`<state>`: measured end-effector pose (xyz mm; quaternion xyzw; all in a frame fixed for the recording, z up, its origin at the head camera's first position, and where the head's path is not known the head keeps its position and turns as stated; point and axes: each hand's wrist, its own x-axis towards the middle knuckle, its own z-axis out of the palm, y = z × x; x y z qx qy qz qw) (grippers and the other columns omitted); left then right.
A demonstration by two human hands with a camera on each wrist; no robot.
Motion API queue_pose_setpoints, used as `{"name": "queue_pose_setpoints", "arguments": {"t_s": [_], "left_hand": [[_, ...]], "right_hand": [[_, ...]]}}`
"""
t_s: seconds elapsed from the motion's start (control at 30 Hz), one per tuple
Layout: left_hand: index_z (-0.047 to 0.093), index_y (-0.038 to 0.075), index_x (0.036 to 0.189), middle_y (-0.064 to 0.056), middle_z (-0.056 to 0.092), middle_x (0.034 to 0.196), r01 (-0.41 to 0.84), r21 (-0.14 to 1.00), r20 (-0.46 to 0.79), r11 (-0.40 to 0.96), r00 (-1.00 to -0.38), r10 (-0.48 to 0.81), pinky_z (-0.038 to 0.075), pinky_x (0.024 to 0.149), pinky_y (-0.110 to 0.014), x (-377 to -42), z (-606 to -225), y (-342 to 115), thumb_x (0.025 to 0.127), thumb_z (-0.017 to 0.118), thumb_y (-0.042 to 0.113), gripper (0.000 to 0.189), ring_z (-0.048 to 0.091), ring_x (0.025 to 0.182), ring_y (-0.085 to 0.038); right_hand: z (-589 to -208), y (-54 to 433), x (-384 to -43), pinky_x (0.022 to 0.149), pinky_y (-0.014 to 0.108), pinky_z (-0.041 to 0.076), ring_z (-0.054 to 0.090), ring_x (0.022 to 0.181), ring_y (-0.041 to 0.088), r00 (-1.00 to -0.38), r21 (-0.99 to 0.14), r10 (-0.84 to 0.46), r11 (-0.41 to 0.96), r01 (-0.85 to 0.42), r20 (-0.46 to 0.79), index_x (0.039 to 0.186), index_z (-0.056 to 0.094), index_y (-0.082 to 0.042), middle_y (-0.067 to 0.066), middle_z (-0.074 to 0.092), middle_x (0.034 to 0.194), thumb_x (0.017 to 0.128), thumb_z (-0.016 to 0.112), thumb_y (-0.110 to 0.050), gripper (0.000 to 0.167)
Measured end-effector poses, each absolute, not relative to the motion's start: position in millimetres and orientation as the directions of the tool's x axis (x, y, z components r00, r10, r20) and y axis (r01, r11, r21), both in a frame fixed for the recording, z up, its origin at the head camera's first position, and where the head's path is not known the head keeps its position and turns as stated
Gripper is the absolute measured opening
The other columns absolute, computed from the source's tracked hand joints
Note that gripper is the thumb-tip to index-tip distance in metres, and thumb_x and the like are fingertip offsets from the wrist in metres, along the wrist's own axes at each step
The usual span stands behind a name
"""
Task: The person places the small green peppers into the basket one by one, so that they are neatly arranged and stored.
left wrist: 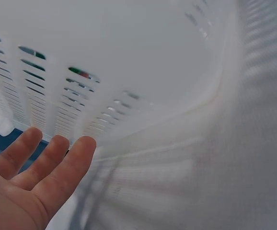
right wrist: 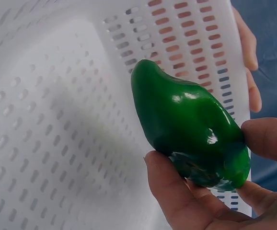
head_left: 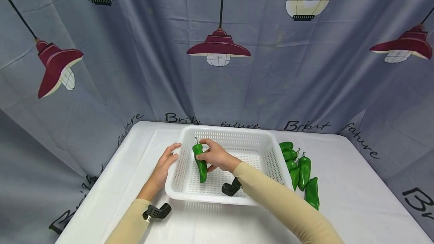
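A glossy green pepper [head_left: 200,163] with a stem hangs over the left part of a white plastic basket [head_left: 230,199]. My right hand [head_left: 216,154] pinches it between thumb and fingers. Seen from the right wrist, the pepper [right wrist: 186,124] points its tapered end toward the basket floor. My left hand [head_left: 165,163] lies along the outside of the basket's left wall, fingers extended near the rim. Below the slotted wall in the left wrist view, the fingers of that hand [left wrist: 38,177] spread loosely, with nothing between them.
Several green peppers [head_left: 304,172] lie on the white-covered table [head_left: 352,191], just right of the basket. A printed grey-blue curtain [head_left: 271,86] hangs behind the table. Dark wrist cameras [head_left: 158,211] are strapped to both wrists.
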<state>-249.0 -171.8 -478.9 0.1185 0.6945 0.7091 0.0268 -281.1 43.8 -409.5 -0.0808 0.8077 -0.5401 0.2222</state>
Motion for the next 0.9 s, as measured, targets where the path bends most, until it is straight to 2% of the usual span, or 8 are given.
{"name": "queue_pose_setpoints", "arguments": {"t_s": [0.47,0.9], "left_hand": [[0.034,0.009,0.152,-0.028,0.043,0.139,0.11,0.993,0.117,-0.045,-0.975,0.191,0.058,0.084,-0.027,-249.4,-481.4,-172.0,0.108,0.036,0.018,0.046,0.062,0.103,-0.014],[0.034,0.01,0.153,-0.027,0.043,0.139,0.111,0.993,0.115,-0.035,-0.975,0.19,0.058,0.084,-0.027,-248.1,-479.1,-169.9,0.108,0.035,0.019,0.045,0.062,0.103,-0.014]], "right_hand": [[-417.2,39.6,-280.2,0.071,0.052,0.064,0.071,0.087,0.03,-0.881,-0.903,-0.364,0.407,0.141,-0.302,0.153,0.038,-0.011,0.024,0.065,0.117,0.095,0.068,-0.009,0.066],[-420.3,39.4,-284.9,0.066,0.044,0.065,0.071,0.078,0.025,-0.858,-0.898,-0.376,0.396,0.193,-0.35,0.153,0.035,-0.007,0.019,0.067,0.108,0.097,0.065,-0.008,0.064]]}}
